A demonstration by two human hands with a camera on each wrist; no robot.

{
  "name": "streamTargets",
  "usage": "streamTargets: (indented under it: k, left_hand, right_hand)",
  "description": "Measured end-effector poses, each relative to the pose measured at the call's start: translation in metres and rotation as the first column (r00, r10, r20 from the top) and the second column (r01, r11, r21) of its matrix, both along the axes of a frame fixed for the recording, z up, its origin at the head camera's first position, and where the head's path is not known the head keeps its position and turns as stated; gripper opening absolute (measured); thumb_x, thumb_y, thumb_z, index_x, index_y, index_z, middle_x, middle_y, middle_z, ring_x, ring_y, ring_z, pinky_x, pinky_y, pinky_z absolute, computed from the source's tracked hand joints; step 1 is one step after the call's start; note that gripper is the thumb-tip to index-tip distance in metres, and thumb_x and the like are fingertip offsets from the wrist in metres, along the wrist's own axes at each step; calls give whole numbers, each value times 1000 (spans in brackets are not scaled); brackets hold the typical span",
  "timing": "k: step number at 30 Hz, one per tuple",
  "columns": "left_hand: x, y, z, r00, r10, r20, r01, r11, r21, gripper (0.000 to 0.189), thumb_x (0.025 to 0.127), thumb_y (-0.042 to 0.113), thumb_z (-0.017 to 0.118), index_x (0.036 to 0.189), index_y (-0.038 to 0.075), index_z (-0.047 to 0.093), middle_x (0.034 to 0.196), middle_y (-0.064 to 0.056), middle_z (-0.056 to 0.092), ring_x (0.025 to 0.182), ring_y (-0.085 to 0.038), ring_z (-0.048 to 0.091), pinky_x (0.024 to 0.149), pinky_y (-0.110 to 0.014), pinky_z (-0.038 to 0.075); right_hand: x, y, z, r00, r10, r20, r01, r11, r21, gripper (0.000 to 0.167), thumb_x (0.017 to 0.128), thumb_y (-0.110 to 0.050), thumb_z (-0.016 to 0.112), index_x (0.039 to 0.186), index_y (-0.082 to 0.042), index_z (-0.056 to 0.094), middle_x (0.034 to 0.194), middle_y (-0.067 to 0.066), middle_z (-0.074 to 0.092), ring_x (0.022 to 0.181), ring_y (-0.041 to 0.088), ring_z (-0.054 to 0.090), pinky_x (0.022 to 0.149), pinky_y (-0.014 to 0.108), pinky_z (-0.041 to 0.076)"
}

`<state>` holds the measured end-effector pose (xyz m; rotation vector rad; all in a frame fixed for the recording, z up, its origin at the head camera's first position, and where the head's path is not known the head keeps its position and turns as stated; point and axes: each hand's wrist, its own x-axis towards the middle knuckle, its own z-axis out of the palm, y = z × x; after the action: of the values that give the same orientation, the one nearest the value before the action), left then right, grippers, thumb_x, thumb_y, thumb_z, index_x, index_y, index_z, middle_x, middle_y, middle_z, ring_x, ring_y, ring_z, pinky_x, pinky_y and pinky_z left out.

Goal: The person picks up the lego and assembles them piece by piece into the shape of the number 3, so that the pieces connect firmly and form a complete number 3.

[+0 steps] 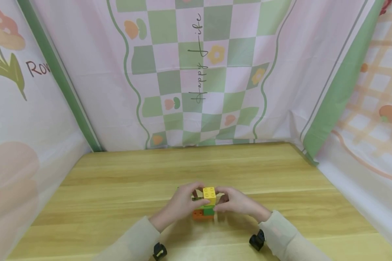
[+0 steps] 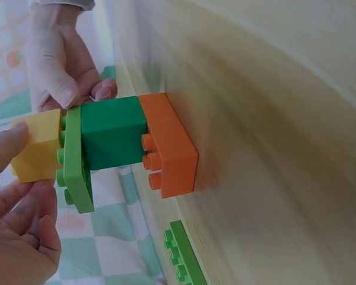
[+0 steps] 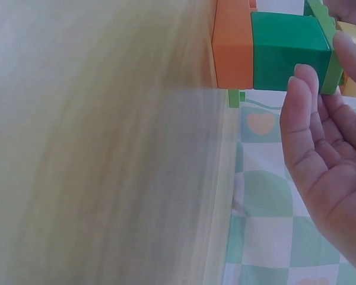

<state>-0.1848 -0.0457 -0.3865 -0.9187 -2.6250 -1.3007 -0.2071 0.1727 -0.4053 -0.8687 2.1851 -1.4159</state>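
Observation:
A small stack of toy building bricks stands on the table in front of me. An orange brick (image 2: 173,145) is at the bottom, with its studs partly uncovered. On it sits a dark green block (image 2: 114,132), topped by a flat light green brick (image 2: 76,160) that overhangs to one side. My left hand (image 1: 185,200) pinches a yellow block (image 1: 209,193) between thumb and fingers, right on the light green brick's studs. From the other side my right hand (image 1: 237,201) holds the light green brick's end with thumb and bent fingers.
Another light green brick (image 2: 187,255) lies on the wooden table (image 1: 134,170) beyond the stack, mostly hidden by my left hand in the head view. Patterned curtains (image 1: 189,108) hang along the table's back and sides.

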Motion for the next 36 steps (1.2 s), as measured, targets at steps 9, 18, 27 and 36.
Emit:
streamTargets:
  k: [9, 18, 27, 36]
  left_hand:
    - [1, 1, -1, 997, -16, -71, 14, 999, -32, 32, 80, 22, 72, 107, 10, 61, 98, 3, 62, 73, -7, 53, 61, -19, 46]
    - [-1, 0, 0, 996, -26, -91, 15, 993, -114, 33, 81, 25, 71, 109, 12, 61, 92, 9, 60, 70, -7, 50, 57, -18, 43]
    - [-4, -1, 2, 993, -54, -102, 38, 987, -155, 35, 82, 26, 70, 112, 11, 62, 97, 5, 62, 69, -6, 51, 57, -16, 43]
    - [-5, -2, 5, 992, -72, -108, 50, 979, -197, 33, 84, 27, 68, 112, 10, 63, 98, 4, 62, 67, -4, 49, 55, -16, 43]
  right_hand:
    - [-1, 0, -1, 1000, 13, -23, -12, 1000, 4, 39, 84, -10, 66, 120, 0, 52, 105, 11, 56, 74, 26, 61, 63, 34, 51]
    - [-3, 0, -5, 1000, 19, -20, -18, 1000, 25, 39, 84, -12, 67, 119, -3, 52, 99, 7, 58, 75, 30, 61, 65, 36, 52]
    - [-2, 0, -3, 999, 20, -32, -19, 999, 26, 37, 83, -10, 68, 116, -1, 54, 102, 8, 57, 76, 30, 61, 65, 33, 51]
    - [-2, -1, -2, 998, 18, -59, -15, 999, 47, 38, 83, -12, 68, 117, -2, 54, 106, 8, 56, 75, 21, 61, 66, 32, 51]
